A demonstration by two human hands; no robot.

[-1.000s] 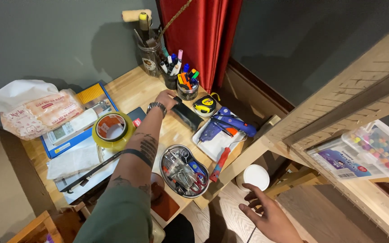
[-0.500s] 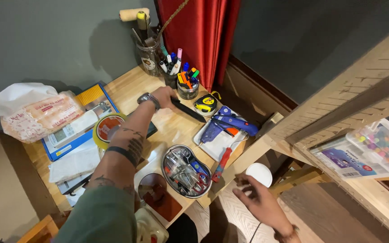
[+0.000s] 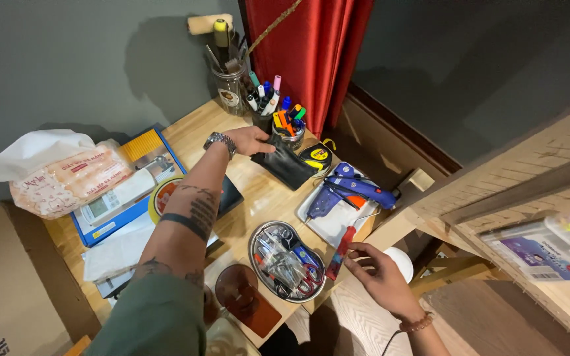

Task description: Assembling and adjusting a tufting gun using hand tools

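Left hand [image 3: 251,140] seemingly grips the black pouch [image 3: 285,165]; right hand [image 3: 379,275], fingers spread, touches the red-handled tool [image 3: 340,254].

Right hand [image 3: 380,277] now at red-handled tool [image 3: 340,253].

A tissue pack [image 3: 61,178] lies at the left, a marker cup [image 3: 278,112] at upper centre, a blue glue gun [image 3: 351,191] right of centre, a red curtain [image 3: 311,53] up top.

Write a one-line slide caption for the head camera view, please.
Left hand touches a black pouch on the wooden desk; right hand reaches beside a red-handled tool.
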